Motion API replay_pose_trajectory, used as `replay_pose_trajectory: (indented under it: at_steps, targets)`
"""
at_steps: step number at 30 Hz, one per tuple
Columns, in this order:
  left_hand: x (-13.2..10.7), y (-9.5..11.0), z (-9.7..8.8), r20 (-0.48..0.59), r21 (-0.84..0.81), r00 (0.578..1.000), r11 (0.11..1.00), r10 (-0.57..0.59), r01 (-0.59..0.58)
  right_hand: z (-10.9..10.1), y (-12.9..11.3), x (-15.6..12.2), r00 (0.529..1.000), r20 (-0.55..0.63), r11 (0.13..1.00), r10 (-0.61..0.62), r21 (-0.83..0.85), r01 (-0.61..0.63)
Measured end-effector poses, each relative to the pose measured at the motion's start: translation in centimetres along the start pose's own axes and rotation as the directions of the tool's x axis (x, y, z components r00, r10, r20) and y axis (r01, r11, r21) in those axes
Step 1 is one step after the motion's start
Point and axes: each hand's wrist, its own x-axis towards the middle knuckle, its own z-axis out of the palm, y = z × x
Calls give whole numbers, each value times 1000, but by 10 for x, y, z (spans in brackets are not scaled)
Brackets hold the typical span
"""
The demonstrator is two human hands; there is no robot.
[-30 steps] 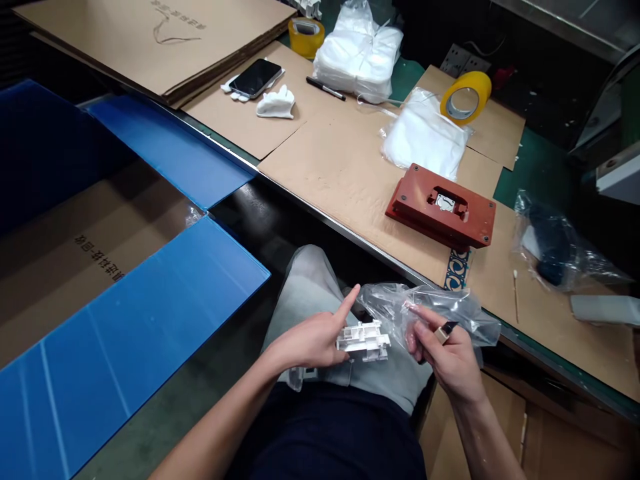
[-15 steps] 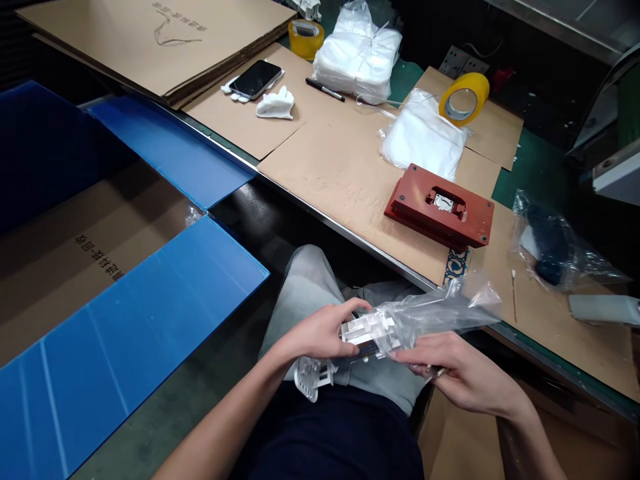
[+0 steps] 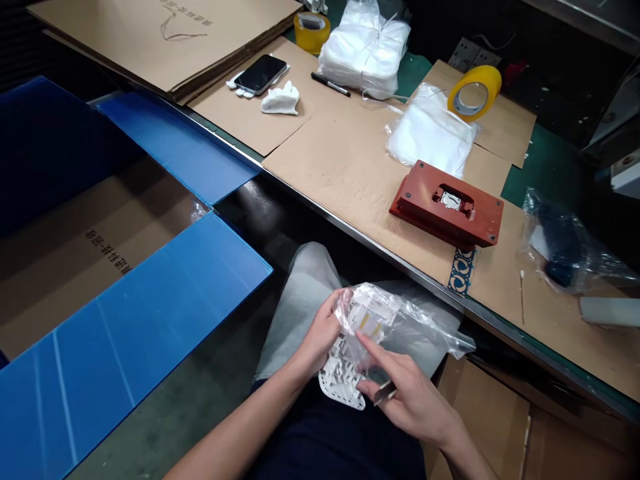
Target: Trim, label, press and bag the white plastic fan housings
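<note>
Over my lap, a white moulded plastic part (image 3: 343,381) with a slotted, rounded end sits partly inside a clear plastic bag (image 3: 425,327). My left hand (image 3: 323,333) grips the part and the bag's edge from the left side. On the other side, my right hand (image 3: 400,387) has its index finger stretched onto the bagged part. A small, thin metal tool (image 3: 385,392) is tucked in the curled fingers of that hand; its exact kind is unclear. The rounded end sticks out of the bag toward my body.
The bench holds a red block fixture (image 3: 447,207), white bags (image 3: 433,130), yellow tape rolls (image 3: 475,93), a phone (image 3: 261,73), a pen (image 3: 330,85) and a cotton swab (image 3: 523,297). Left of me stands a blue open box (image 3: 190,300); cardboard sheets (image 3: 125,40) lie behind it.
The bag has moved further over the white part, which has turned so its slotted end points toward me. My right hand has shifted left and down, its index finger now extended.
</note>
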Motion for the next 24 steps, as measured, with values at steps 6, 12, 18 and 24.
replay_pose_trajectory:
  at_steps: [6,12,18,24]
  targets:
    - [19,-25,-16,-90,-66,989,991,-119,113,1,3,-8,995,-23,964,99,-245,-102]
    - [11,-19,-32,-44,122,999,992,3,2,-2,19,-8,932,-342,992,123,45,-114]
    - [-19,0,-30,134,370,983,914,125,-166,-4,34,8,676,-602,899,425,365,-241]
    - [-47,15,-3,371,472,880,756,297,-454,8,29,18,740,-538,913,403,289,-287]
